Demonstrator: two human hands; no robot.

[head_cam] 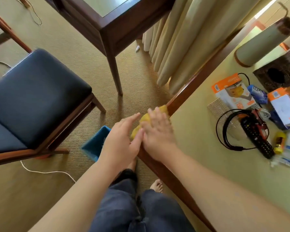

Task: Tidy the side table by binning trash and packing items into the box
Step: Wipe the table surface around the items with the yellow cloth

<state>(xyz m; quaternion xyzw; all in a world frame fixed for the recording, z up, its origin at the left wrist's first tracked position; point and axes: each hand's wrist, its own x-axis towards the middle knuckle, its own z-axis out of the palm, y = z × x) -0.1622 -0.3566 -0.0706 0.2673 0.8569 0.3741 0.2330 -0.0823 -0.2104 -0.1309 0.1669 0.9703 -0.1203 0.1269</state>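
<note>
Blue bin stood on the carpet below the hands; the left hand was spread loose, fingers extended, touching the right; the right hand lay flat, fingers splayed, pressing a yellow cloth on the tabletop corner; farther right lay boxes, a remote and cables.

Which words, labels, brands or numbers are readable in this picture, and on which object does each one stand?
"CHARGER", seen upside down and only probably: white and orange box on the table.
Other print and barcode on that box: too small to read.
Second white and orange box: print blurred.
Blue packet: white lettering unreadable.
Remote control: button marks too small.
Yellow bottle: label blurred.
</note>
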